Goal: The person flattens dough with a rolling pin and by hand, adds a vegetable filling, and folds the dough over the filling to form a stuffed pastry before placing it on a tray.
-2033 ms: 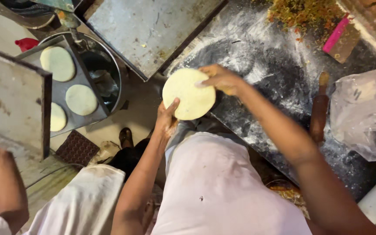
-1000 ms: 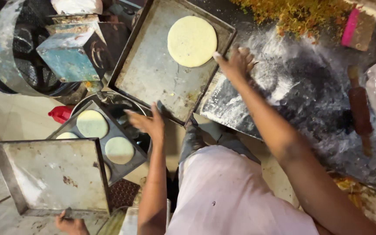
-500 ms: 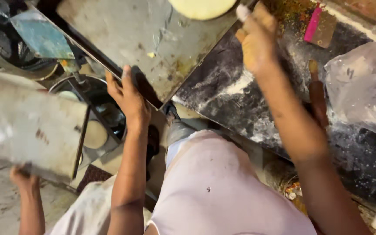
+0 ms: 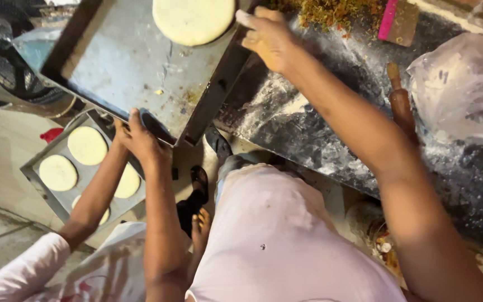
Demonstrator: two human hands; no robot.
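A crumpled, translucent whitish plastic bag point(image 4: 465, 92) lies on the floured dark slab, well to the right of the right hand point(image 4: 268, 36). A flat pink rectangular piece point(image 4: 388, 20), possibly a packet, stands just beyond that hand at the top edge. No labels, signs or screens show.

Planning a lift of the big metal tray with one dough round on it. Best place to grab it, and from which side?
Grip the metal tray at its raised rim, at two opposite spots. The left hand already holds the near corner from below; the right hand sits at the right edge. The dough round lies at the far end, so keep it level.
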